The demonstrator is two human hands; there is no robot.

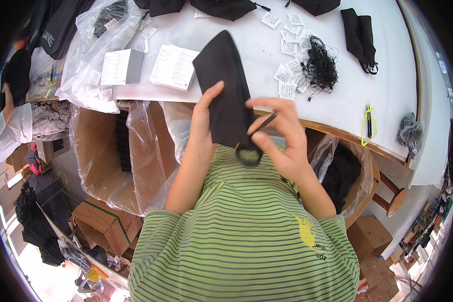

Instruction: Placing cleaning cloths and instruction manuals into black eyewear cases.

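A long, flat black fabric pouch [227, 85] is held up in front of my striped shirt, above the table's near edge. My left hand [204, 121] grips it from the left side, thumb across its face. At its lower end hangs a black strap loop [248, 158]. My right hand [288, 138], slightly blurred, is at the pouch's lower right edge. Its thumb and fingers pinch a thin black strip [266, 124], perhaps part of the pouch; the join is hard to make out.
On the white table [236, 63] lie stacks of printed cards [174, 68], loose labels [283, 73], tangled black cords [321, 68], another black pouch [359, 38] and yellow-handled snips [370, 123]. Plastic-lined boxes [158, 146] stand below. A co-worker's sleeve [10, 128] shows at left.
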